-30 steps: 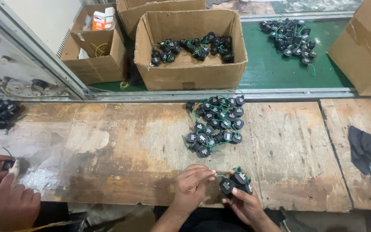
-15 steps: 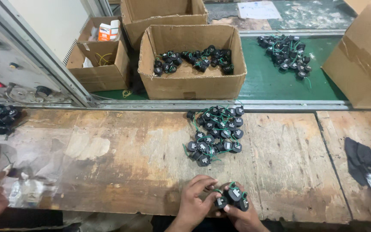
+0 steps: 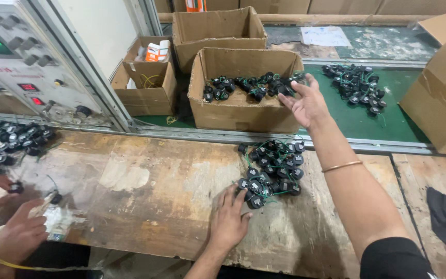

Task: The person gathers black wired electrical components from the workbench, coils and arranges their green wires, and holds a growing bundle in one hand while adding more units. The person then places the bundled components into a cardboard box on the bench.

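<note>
Reaching to twelve o'clock, the right hand (image 3: 308, 103) now hangs open and empty over the cardboard box (image 3: 243, 111), its black part gone; the left hand (image 3: 229, 219) lies flat, holding nothing, on the counter (image 3: 150, 191) beside the pile of black parts (image 3: 272, 168).

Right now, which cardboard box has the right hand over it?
The wide open cardboard box holding black parts, at the bench's far edge. The right hand hovers open at its right end; the other boxes, behind, left and far right, have no hand near.

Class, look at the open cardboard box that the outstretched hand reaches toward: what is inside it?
The open brown cardboard box holds small black round parts with green wires. The right hand is empty, its fingers spread over them. Lower layers and the floor are hidden.
</note>
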